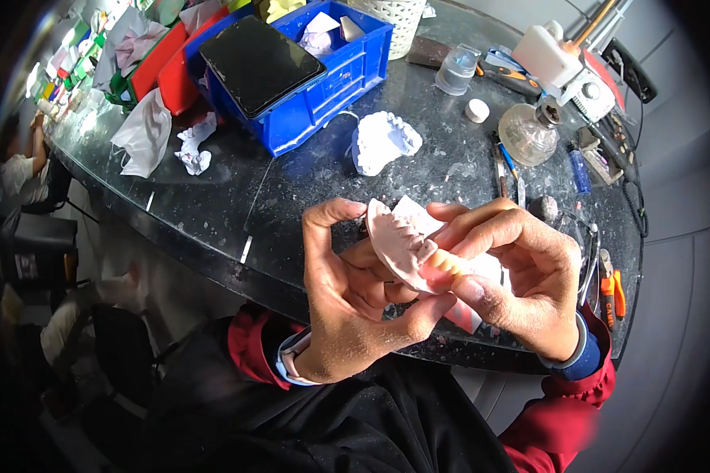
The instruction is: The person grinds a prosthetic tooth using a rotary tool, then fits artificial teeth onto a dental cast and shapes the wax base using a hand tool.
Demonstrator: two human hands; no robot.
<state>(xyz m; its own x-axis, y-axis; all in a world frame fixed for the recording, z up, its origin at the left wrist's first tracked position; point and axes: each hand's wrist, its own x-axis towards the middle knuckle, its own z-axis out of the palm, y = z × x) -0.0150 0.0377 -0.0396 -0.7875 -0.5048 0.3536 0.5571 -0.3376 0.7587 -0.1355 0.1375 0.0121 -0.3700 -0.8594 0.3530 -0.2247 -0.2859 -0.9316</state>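
Observation:
Above the near edge of the dark bench, my left hand [343, 311] is closed round a pinkish-white plaster dental cast [394, 240], which is tilted with its row of teeth showing. My right hand [532, 272] pinches a partial denture [443, 264] with yellowish teeth and a pink base against the right end of this cast. The fingers and thumb hide part of the denture, so I cannot tell how fully it is seated. Beyond my hands, a second, white plaster cast [384, 143] lies on the bench.
A blue crate [323, 110] with a black tablet [262, 65] across it stands at the back. Crumpled paper [195, 147] lies left. To the right are a glass spirit lamp [527, 135], a clear cup [456, 72], a white cap [476, 110] and orange-handled pliers [610, 292]. A person sits far left.

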